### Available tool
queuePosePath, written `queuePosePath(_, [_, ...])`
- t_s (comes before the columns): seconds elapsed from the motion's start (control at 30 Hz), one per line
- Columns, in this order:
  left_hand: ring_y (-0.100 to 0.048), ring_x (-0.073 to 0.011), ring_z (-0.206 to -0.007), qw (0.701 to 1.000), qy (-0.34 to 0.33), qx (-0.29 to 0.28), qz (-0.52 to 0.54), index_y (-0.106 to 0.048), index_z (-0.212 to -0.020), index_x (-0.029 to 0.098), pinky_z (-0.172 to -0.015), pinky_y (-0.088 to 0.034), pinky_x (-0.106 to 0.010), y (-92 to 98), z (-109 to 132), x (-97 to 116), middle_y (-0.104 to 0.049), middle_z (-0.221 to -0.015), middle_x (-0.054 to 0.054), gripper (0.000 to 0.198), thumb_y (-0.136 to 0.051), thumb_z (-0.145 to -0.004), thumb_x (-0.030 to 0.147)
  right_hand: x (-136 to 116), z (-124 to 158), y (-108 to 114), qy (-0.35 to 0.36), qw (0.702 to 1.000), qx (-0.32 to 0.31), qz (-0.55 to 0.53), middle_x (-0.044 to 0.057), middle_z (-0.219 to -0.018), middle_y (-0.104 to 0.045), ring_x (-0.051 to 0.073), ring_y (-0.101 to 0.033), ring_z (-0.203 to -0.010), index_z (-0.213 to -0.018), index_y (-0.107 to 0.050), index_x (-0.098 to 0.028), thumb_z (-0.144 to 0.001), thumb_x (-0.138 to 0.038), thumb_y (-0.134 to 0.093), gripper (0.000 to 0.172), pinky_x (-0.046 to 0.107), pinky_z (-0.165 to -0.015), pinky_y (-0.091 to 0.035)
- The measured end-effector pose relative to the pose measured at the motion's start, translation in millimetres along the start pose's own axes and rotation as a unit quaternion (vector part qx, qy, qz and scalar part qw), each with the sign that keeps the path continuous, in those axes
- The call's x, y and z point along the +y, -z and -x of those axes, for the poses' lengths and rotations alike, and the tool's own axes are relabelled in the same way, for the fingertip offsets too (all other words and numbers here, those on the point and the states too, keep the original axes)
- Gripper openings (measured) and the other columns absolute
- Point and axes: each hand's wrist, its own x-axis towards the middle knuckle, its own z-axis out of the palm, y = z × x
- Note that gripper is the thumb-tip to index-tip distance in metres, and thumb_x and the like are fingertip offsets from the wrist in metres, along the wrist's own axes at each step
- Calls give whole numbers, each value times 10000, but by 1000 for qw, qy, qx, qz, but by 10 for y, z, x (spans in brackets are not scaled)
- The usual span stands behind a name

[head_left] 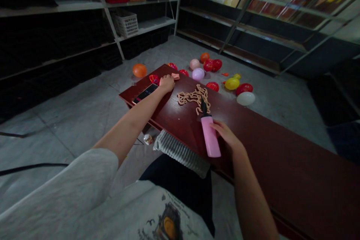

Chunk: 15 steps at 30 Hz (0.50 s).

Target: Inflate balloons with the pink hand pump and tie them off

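At the near edge of a dark red table [270, 142], someone in a pale T-shirt sits with both forearms over the top; the right hand [226, 134] is wrapped against the side of a pink pump [210, 137], thumb across its upper face, the black nozzle [203, 105] pointing away from the body; just beyond the nozzle, and partly behind it, lies a tangle of beige strands [191, 97]; the left hand [167, 83] is farther up the table, fingers bent down beside a small peach-coloured piece [175, 76], though from where I stand I can't tell whether they pinch it; a crumpled red packet [154, 79] lies next to that hand, a phone [145, 93] nearer the table's left edge; past the table, balloons dot the grey floor, among them an orange balloon [139, 70], a lavender balloon [198, 74] and a white balloon [246, 98].
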Motion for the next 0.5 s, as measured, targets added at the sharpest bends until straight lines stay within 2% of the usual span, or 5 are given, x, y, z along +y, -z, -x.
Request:
queuePosePath(0.13, [-546,-351,-1224,999,-7,45,19,-630,-1275,29,-1033,-415,-439,-12,71,47,-618,-1271,-244,346,-489,-1001,186,91,-34,-5,-29,994,31,-98,51,-960,-692,184,-616,-797,-1155,-677,-229,-754,-606,-644,551,265,-611,-484])
queuePosePath(0.23, [-566,-347,-1174,996,-15,79,48,-663,-1174,45,-996,-424,-424,-27,190,141,-641,-1208,-237,336,-457,-1043,275,56,-52,31,-42,989,-16,-141,68,-1031,-709,211,-652,-870,-1248,-613,-217,-763,-602,-641,620,296,-670,-516])
queuePosePath(0.33, [-576,-308,-1134,987,-29,124,94,-652,-1126,92,-967,-427,-376,-74,329,339,-650,-1175,-195,330,-436,-1064,334,-35,-77,62,-50,977,-45,-203,100,-1016,-734,261,-685,-935,-1234,-594,-183,-799,-601,-591,603,383,-803,-549])
queuePosePath(0.4, [-596,-261,-1053,965,-52,166,195,-648,-1023,131,-926,-432,-332,-102,407,528,-665,-1091,-149,274,-443,-1063,308,-79,-116,74,-44,967,-21,-252,113,-1021,-737,284,-688,-965,-1200,-595,-183,-818,-610,-543,575,424,-860,-553])
queuePosePath(0.5, [-583,-193,-823,892,-96,168,408,-595,-811,165,-781,-429,-282,-95,490,864,-634,-849,-62,291,-481,-1041,301,-73,-207,100,-17,951,26,-309,105,-1065,-728,282,-677,-1004,-1186,-591,-205,-808,-623,-544,566,414,-882,-554])
